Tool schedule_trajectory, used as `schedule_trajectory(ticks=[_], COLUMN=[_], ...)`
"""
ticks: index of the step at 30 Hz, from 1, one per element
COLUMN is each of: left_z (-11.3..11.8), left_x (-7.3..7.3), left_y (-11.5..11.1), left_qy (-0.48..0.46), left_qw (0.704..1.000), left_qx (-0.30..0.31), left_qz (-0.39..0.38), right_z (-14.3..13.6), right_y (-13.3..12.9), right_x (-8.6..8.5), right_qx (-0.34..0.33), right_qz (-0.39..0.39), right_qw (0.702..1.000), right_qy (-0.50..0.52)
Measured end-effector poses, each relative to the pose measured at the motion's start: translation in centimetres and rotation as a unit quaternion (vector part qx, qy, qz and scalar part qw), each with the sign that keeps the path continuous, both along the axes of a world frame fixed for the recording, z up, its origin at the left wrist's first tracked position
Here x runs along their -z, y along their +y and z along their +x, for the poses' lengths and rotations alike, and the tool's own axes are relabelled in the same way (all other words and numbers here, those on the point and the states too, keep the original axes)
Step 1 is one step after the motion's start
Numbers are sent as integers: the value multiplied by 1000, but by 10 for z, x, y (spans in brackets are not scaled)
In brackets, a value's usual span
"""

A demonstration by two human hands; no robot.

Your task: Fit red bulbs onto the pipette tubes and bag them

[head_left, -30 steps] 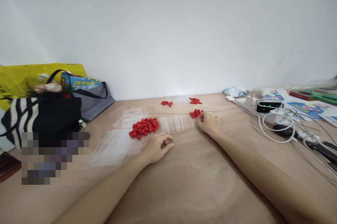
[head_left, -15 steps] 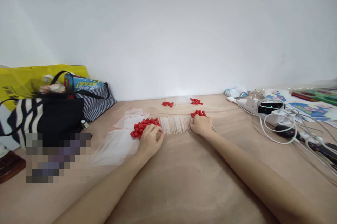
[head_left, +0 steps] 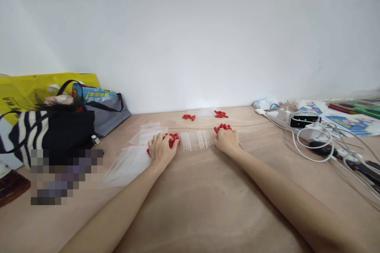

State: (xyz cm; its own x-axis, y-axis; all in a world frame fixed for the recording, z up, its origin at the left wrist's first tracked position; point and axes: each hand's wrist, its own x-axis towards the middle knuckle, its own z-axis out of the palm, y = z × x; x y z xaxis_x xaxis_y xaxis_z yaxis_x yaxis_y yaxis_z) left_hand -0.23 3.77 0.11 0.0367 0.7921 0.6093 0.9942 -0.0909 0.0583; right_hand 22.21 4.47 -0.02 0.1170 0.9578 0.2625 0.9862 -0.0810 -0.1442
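A dense row of thin, whitish translucent sticks (head_left: 197,141) lies across the middle of the table, with red rounded pieces bunched at both ends. My left hand (head_left: 162,150) rests over the left bunch of red pieces (head_left: 174,139), its fingers spread and bent across them and partly hiding them. At the other end, my right hand (head_left: 227,141) has its fingers curled in against the right bunch of red pieces (head_left: 223,127). Its fingertips are mostly hidden. Clear plastic zip bags (head_left: 129,166) lie flat under and beside my left hand.
Near the wall lies a smaller bundle of clear sticks (head_left: 206,113) with red pieces at each side. Bags, including a striped one (head_left: 108,116) and a black one (head_left: 65,134), stand at left. White cables and a power strip (head_left: 280,118) lie at right beside printed papers (head_left: 353,124).
My left hand has shifted left from the edge of the sticks onto the red bunch, and its fingers have spread. My right hand has barely moved.
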Motion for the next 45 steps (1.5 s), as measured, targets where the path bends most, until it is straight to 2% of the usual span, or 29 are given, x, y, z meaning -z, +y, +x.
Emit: schedule_trajectory(ticks=[2, 5, 7, 9, 11, 13, 15, 20, 23, 27, 30, 37, 45], left_z=[0, -1, -2, -2, -2, -1, 0, 2, 4, 10, 14, 19, 25], left_x=[-1, -4, -6, -8, -7, -6, -4, -2, -2, 0, 2, -2, -7], left_y=[0, -5, -12, -21, -31, -40, -46, -49, -47, -45, -43, -48, -56], left_qy=[-7, -38, -75, -113, -135, -137, -130, -126, -132, -126, -115, -123, -172], left_qw=[1000, 999, 995, 987, 972, 953, 941, 938, 937, 937, 936, 912, 888], left_qx=[-2, -2, 17, 79, 177, 268, 311, 305, 299, 298, 297, 363, 376], left_qz=[3, 26, 58, 83, 75, 32, -21, -105, -119, -129, -152, -147, -203], right_z=[6, 19, 28, 35, 39, 40, 38, 32, 30, 28, 25, 15, 4], right_y=[-7, -19, -29, -38, -46, -50, -52, -52, -53, -53, -54, -65, -74], right_x=[4, 16, 24, 29, 30, 29, 27, 25, 23, 23, 24, 19, 16], right_qx=[-32, -142, -210, -249, -270, -280, -283, -292, -306, -361, -369, -372, -400], right_qz=[44, 123, 147, 142, 118, 92, 76, 66, 60, 66, 67, 82, 83], right_qw=[999, 982, 965, 953, 947, 943, 941, 936, 931, 912, 911, 906, 891], right_qy=[-2, 16, 52, 96, 132, 155, 169, 186, 190, 186, 175, 186, 198])
